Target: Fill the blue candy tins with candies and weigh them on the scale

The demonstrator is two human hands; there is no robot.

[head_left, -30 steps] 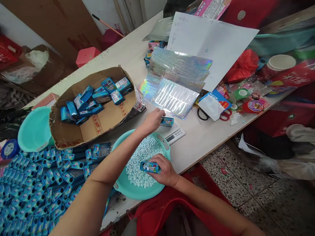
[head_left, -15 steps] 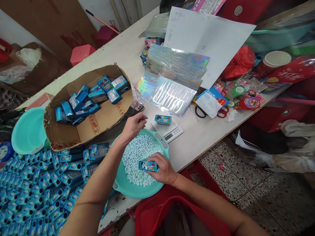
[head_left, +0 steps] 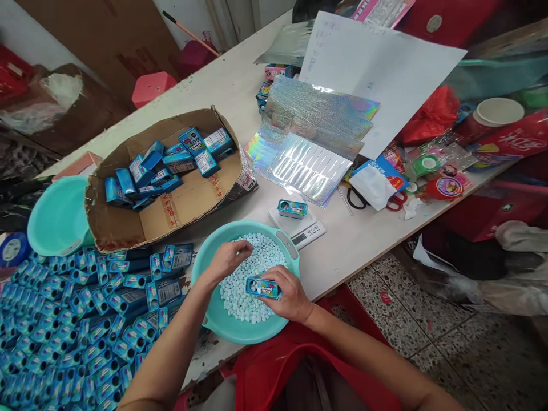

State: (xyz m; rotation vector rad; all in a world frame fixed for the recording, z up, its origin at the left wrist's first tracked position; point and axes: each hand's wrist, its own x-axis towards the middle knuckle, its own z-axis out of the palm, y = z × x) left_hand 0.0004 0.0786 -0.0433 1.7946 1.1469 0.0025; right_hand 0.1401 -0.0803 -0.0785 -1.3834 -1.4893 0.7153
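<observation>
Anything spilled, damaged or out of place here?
The cardboard box has ragged edges, so looks worn. Blue packs inside lie jumbled, and a red scrap litters the floor. No clear spill around the basin of pale pieces.

Speckled floor (head_left: 411, 331), pale wall (head_left: 190, 12).

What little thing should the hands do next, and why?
Probably the left hand should dip down and pinch a few pale pieces: it is right over the bowl of them and holds no box. The right hand holds a blue box, and another box sits on the scale. I can't tell whether the left hand has any pieces already.
</observation>
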